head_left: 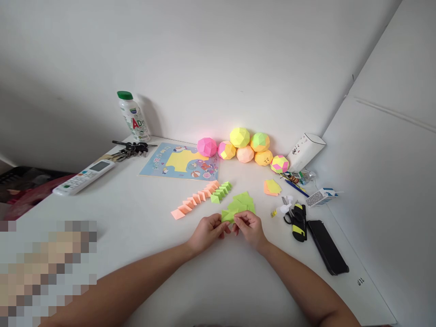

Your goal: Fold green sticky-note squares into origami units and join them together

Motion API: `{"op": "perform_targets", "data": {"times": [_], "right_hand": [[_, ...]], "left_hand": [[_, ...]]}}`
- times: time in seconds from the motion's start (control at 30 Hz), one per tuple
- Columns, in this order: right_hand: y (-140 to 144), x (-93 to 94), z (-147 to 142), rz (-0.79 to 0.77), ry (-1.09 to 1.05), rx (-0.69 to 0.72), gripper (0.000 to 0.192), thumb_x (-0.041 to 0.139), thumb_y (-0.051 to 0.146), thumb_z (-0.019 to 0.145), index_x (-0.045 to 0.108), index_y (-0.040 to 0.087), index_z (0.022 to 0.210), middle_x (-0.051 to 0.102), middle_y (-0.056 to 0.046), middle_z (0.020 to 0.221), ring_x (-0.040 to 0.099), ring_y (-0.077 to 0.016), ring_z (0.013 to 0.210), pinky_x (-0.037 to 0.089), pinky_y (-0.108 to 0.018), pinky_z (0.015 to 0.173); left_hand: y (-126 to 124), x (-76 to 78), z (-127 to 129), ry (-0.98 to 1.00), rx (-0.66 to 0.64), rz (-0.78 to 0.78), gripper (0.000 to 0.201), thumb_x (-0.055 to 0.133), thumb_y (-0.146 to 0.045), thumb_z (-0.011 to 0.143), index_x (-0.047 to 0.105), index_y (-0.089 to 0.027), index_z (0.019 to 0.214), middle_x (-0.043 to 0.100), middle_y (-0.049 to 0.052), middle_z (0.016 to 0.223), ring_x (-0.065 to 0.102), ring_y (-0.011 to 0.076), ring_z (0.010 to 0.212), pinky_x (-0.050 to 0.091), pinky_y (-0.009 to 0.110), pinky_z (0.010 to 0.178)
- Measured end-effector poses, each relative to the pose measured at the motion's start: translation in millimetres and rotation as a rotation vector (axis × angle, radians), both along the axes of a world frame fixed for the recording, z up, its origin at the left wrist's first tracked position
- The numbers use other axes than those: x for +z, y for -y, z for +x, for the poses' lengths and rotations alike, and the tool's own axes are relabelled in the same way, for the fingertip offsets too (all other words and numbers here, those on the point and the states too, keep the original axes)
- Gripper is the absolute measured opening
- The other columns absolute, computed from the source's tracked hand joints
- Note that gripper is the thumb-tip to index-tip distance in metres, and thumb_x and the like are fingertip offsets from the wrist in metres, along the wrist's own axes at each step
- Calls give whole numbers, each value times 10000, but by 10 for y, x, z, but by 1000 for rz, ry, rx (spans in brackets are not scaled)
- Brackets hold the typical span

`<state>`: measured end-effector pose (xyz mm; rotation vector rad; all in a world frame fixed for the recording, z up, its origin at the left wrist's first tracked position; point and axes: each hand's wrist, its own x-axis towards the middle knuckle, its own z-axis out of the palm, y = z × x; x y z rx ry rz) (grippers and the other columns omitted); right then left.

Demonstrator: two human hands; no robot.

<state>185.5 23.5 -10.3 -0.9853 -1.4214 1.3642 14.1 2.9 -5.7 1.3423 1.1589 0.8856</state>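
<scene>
Between my two hands is a small green paper (pixel 229 215), partly folded and raised just above the table. My left hand (pixel 209 231) pinches its left end with the thumb in front. At the right end, the thumb and fingers of my right hand (pixel 250 227) grip the same paper. Right behind it lie loose green paper sheets (pixel 245 200), overlapping one another. To the left stand a short row of green folded paper pieces (pixel 221 192) and a longer row of peach folded paper pieces (pixel 194 200).
Several paper balls (pixel 240 137) line the wall beside a blue printed card (pixel 158 161). On the left are a bottle (pixel 132 117), keys (pixel 132 149) and a remote control (pixel 84 177). Yellow and orange notes (pixel 272 186), a black-yellow cutter (pixel 299 222) and a phone (pixel 328 247) lie right.
</scene>
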Motion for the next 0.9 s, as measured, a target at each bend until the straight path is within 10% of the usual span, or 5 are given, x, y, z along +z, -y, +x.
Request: {"op": "perform_targets", "data": {"times": [0.3,0.5,0.9], "right_hand": [[-32,31,3,-113,-79,41,388,660,301,753,464,206,1074,605,17,719,580,-114,560,471,-235,493],[-60,58,40,-92,82,234,238,598,375,794,618,138,776,600,-12,654,536,-108,577,449,-237,543],[-68,46,55,-125,101,168,297,609,407,774,621,137,653,585,-3,560,523,-107,511,429,-223,471]], "left_hand": [[-26,-12,-25,111,-50,-30,308,528,-477,796,551,-172,763,681,18,710,583,120,560,452,234,552],[-37,-45,-18,188,-58,-29,325,540,-487,788,563,-163,800,662,23,716,576,126,573,464,245,553],[-21,18,-9,144,-69,-13,342,541,-501,777,598,-170,837,678,34,760,606,148,645,491,253,580]]}}
